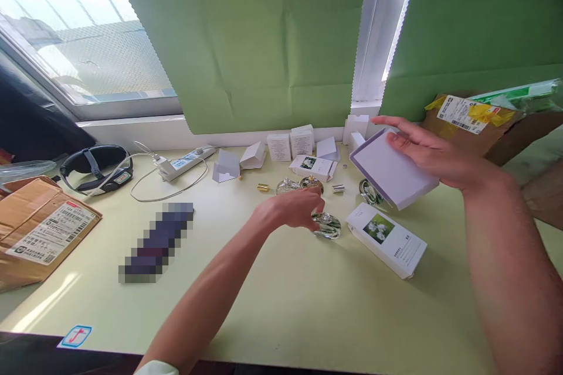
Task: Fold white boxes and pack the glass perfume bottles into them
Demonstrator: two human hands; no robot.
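White box [391, 173] in right hand [424, 152], left hand [297, 208] at glass bottle [328, 227].

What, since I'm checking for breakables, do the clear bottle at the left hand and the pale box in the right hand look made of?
The clear bottle: probably glossy glass, being see-through with bright highlights, though clear plastic is possible.
The pale box: likely matte cardboard, judging by its flat, thin panels and straight edges.
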